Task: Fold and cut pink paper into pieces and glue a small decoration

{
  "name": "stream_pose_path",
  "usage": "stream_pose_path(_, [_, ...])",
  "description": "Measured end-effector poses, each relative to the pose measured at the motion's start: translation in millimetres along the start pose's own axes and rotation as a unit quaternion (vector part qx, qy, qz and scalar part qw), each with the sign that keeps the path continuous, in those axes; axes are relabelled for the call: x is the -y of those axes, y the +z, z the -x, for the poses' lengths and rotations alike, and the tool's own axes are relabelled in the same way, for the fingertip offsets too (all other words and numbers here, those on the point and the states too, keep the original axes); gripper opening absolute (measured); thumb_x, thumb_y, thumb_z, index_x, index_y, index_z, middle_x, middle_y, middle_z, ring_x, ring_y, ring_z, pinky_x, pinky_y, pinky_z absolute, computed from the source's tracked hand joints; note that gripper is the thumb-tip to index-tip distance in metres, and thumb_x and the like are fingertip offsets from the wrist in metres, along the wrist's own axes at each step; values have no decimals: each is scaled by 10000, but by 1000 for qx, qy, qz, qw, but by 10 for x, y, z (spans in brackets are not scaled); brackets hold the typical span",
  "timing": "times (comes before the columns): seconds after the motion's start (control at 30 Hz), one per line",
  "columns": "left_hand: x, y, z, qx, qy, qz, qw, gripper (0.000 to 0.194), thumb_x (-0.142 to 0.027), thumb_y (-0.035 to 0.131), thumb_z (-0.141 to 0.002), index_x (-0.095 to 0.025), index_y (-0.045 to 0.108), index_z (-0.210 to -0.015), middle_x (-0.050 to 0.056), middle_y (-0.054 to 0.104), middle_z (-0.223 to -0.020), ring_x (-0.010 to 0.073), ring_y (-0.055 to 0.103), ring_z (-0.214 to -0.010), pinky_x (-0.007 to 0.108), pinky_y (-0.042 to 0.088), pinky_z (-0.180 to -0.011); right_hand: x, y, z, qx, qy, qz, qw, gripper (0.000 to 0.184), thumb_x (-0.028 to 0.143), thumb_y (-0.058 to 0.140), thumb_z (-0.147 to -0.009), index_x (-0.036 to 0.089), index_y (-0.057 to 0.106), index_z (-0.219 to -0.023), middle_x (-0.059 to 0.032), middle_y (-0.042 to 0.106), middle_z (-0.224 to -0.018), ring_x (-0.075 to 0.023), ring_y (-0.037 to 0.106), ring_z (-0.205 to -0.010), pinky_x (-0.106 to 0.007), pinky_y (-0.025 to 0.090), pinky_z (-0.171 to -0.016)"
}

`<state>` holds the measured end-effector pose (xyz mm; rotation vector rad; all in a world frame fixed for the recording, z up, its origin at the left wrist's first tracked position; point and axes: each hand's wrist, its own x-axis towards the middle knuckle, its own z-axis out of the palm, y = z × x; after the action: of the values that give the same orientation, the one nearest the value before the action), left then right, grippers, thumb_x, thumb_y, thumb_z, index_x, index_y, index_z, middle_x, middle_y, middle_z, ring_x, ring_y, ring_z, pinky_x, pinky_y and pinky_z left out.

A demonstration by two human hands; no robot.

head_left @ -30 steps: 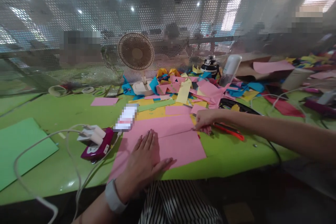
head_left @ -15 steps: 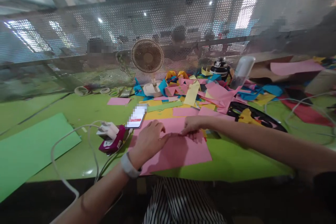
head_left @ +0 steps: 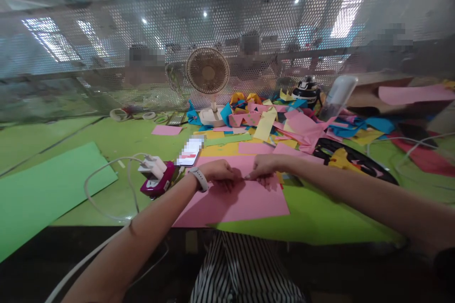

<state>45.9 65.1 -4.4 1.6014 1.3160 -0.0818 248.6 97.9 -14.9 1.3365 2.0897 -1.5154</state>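
Observation:
A large pink paper sheet (head_left: 256,203) lies flat in front of me. Over its upper part my left hand (head_left: 221,171), with a white watch band (head_left: 199,179) at the wrist, is closed with the fingers curled down. My right hand (head_left: 263,167) is closed too, thumb and fingers pinched and pointing at the left one. Only a small gap separates the fingertips of both hands. Whatever they pinch just above the pink sheet is too small and shaded to make out.
Left of the sheet are a phone (head_left: 191,152), a purple power block (head_left: 158,181) with white plugs and cables, and green paper (head_left: 64,189). Behind stand a fan (head_left: 208,72) and a pile of coloured paper pieces (head_left: 298,125). A black tray (head_left: 355,158) sits at right.
My left hand has gone from loosely spread fingers to curled ones, moving right and up toward my right hand. My right hand stays nearly in place. The view has shifted slightly.

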Motion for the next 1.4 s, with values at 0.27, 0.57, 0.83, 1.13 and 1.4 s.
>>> stream_pose_path(0.27, [136, -95, 135, -39, -35, -19, 998, 517, -654, 696, -567, -141, 661, -519, 63, 632, -467, 173, 578, -465, 267, 425, -502, 5, 16, 41, -20, -11, -4, 1000, 469, 585, 694, -653, 131, 612, -568, -54, 681, -536, -134, 625, -484, -193, 311, -372])
stream_pose_path(0.57, [584, -237, 572, -78, -92, 19, 993, 583, -719, 653, -573, -143, 608, -491, 57, 607, -448, 127, 504, -379, 246, 381, -424, 6, 27, 14, -3, -6, 10, 1000, 495, 598, 654, -683, 139, 579, -514, -38, 649, -488, -128, 607, -451, -202, 298, -365])
stream_pose_path(0.83, [602, -251, 785, -119, -99, 23, 988, 589, -714, 627, -614, -137, 588, -502, 58, 607, -463, 138, 534, -380, 259, 423, -426, 66, 79, 199, -71, -49, 81, 993, 437, 513, 598, -781, 141, 595, -552, -53, 669, -559, -148, 631, -507, -209, 380, -443])
stream_pose_path(1.13, [385, 125, 633, -298, 275, -258, 877, 278, -403, 494, -911, -225, 644, -1063, 46, 656, -977, 185, 586, -910, 303, 463, -802, -97, 405, 387, -329, -222, 362, 843, 150, 272, 520, -909, 168, 616, -956, -95, 621, -1000, -224, 543, -946, -326, 367, -779])
stream_pose_path(1.4, [404, 123, 417, -286, 342, -349, 824, 258, -291, 399, -969, -203, 621, -1065, 63, 600, -927, 173, 552, -886, 320, 479, -784, -198, 526, 328, -364, -283, 557, 691, 148, 52, 470, -870, 98, 595, -935, -98, 581, -885, -221, 489, -786, -339, 350, -672])
